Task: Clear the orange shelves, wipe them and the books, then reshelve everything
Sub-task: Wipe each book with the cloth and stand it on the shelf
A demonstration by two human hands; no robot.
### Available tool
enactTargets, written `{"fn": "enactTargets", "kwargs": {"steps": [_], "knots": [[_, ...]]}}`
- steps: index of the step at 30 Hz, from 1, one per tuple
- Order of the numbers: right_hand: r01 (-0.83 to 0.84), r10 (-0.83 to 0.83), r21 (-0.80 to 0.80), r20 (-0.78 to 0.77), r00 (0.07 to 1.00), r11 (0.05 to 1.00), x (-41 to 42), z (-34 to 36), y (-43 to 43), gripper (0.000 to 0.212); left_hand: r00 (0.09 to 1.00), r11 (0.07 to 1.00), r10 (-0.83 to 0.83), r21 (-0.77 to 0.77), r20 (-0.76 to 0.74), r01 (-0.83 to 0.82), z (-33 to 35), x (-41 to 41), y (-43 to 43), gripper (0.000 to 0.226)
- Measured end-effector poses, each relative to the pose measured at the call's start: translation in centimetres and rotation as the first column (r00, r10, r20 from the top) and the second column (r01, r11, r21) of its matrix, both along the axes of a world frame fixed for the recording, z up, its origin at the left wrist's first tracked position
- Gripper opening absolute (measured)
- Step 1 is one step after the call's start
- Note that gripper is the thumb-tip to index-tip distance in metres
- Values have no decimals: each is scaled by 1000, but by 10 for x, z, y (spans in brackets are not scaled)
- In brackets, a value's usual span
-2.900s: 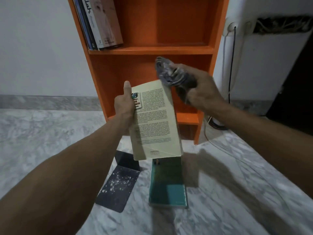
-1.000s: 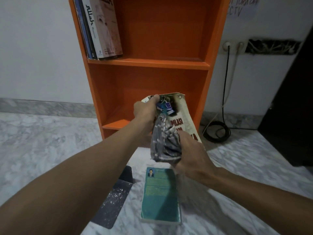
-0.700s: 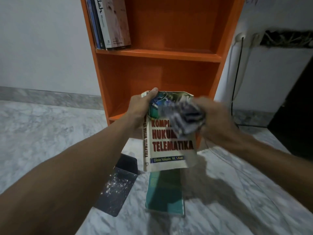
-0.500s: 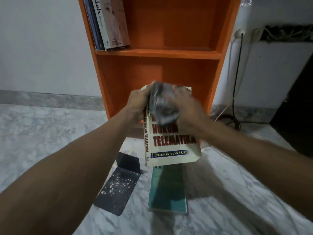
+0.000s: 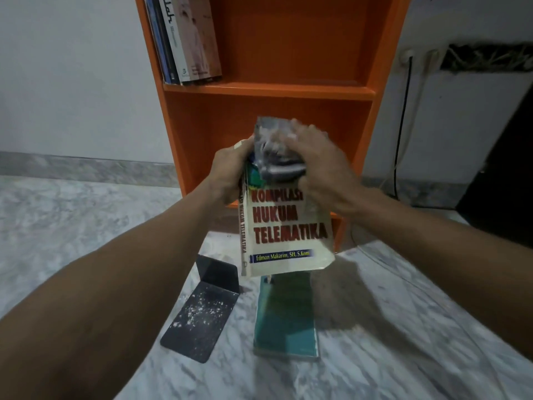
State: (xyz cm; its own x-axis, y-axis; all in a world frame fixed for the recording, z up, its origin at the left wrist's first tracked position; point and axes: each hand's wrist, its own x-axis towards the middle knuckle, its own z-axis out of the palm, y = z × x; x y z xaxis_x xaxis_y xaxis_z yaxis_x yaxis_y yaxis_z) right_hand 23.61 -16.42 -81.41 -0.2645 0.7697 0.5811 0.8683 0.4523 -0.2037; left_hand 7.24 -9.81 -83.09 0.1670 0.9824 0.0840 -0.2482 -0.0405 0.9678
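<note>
Upright before the orange shelves (image 5: 268, 90), the cream book (image 5: 285, 229) is being gripped at its spine by the left hand (image 5: 227, 174), while the right hand (image 5: 317, 166) is clutching a grey cloth (image 5: 274, 151) against its cover.

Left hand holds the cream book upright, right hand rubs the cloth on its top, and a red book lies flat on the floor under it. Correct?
One thing is off: the book lying flat on the floor is teal, not red, as the head view shows. The rest holds: the left hand holds the cream book upright and the right hand presses the cloth on its top.
</note>
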Motion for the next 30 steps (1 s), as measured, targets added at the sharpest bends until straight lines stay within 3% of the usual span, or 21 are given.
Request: {"fn": "enactTargets", "kwargs": {"steps": [3,4,6,7,9,10,12,13,15,17,21,24,26,30], "knots": [[-117,124,-51,178,976,992,-6,-63,-35,75,996,999,-19,-31,89,22,6,-3,-1,23],[-210,219,-65,214,952,975,-4,-83,-59,66,995,999,-7,-41,103,11,5,-7,0,23],[-325,410,-288,313,857,900,6,-104,-96,42,998,999,22,-40,63,-20,1,-17,4,24],[-327,462,-388,334,822,862,14,-101,-101,41,999,999,30,-40,31,-28,-2,-21,5,25],[-243,391,-443,282,876,863,18,-80,-95,46,999,998,32,-50,-16,-33,-7,-24,5,28],[-235,317,-371,178,932,899,18,-63,-86,45,999,998,35,-55,-26,-36,-9,-24,5,28],[-212,211,-47,-36,977,976,23,-21,-60,37,998,998,46,-44,-35,-48,-11,-20,3,27],[-151,156,75,-72,985,986,25,-1,-45,36,998,998,50,-34,-30,-51,-12,-17,3,26],[23,-24,147,2,1000,989,22,25,-15,48,999,998,38,-41,5,-38,-10,-11,3,24],[68,-70,42,64,995,997,18,9,1,50,1000,999,15,-44,14,-14,-5,-6,2,22],[-112,149,-245,140,979,963,21,-101,-54,55,998,998,43,-38,40,-42,-3,-8,8,21],[-128,358,-572,309,881,810,36,-149,-86,53,996,995,90,-43,8,-90,-9,-15,14,22],[-91,368,-736,223,903,671,35,-160,-85,55,995,992,102,-73,5,-102,-14,-16,19,24],[-67,182,-871,26,983,487,25,-179,-53,35,996,994,81,-82,31,-79,-22,-12,26,34]]}}
